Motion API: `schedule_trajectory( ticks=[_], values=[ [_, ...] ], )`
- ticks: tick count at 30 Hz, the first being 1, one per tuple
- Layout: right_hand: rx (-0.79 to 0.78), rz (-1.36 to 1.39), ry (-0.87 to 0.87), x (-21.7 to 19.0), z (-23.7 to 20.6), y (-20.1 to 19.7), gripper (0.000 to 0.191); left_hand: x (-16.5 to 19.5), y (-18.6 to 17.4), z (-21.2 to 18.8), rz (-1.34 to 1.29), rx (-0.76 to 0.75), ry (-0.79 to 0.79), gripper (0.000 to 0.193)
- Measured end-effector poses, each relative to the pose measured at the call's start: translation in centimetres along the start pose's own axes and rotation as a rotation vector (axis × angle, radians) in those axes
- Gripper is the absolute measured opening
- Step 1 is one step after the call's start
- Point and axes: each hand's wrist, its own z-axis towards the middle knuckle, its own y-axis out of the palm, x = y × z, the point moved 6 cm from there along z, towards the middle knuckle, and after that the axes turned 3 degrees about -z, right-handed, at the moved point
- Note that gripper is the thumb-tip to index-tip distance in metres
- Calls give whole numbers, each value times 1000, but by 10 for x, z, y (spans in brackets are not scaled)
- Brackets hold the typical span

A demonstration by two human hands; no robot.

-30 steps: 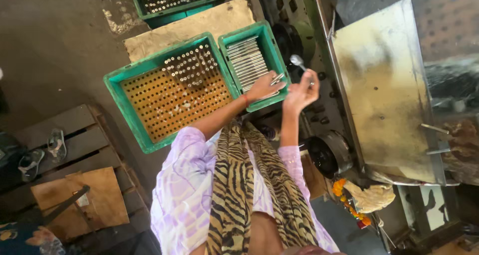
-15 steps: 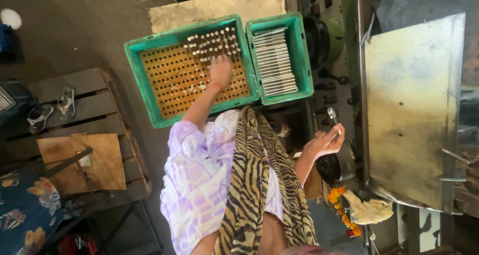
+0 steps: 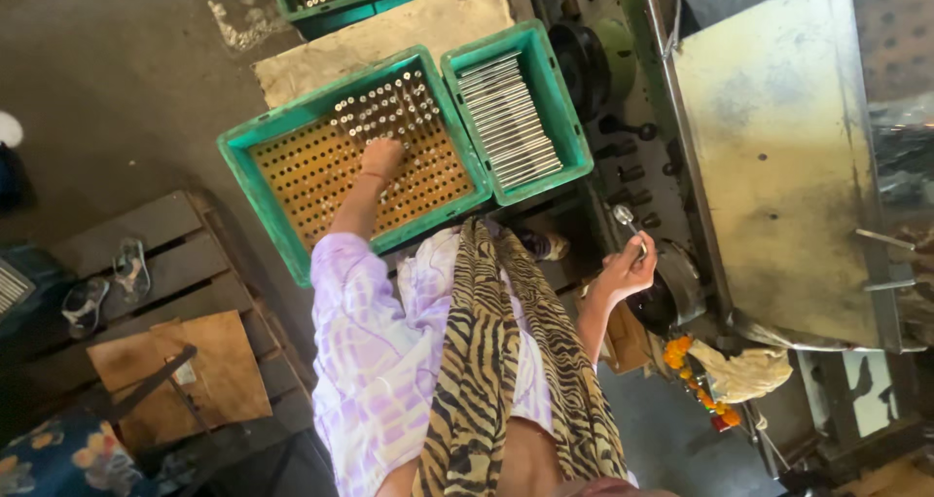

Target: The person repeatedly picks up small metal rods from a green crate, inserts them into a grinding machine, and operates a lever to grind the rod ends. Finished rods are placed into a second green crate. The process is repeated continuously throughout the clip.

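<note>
At the bottom middle of the frame, a person in a purple shirt with a striped scarf [image 3: 486,361] is reaching both arms up. The right hand [image 3: 628,271], right of the middle, is closing around a shiny metal rod [image 3: 628,227] beside the dark machine [image 3: 623,98]. The left hand [image 3: 381,155], higher up and left of the middle, is curling its fingers onto the orange holed tray in the big green crate [image 3: 255,181]; whether it is holding anything is hard to tell. Just right of it, a small green crate [image 3: 562,108] is holding rows of metal rods [image 3: 508,120].
</note>
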Motion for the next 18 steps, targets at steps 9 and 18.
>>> schedule_trajectory(
  ticks=[9,18],
  values=[
    [-30,-88,2,4,-8,-2,23,-10,-20,-3,-221,-23,-80,34],
    [-96,-195,-93,2,-27,8,20,-3,8,-5,-3,38,-21,13]
  ],
)
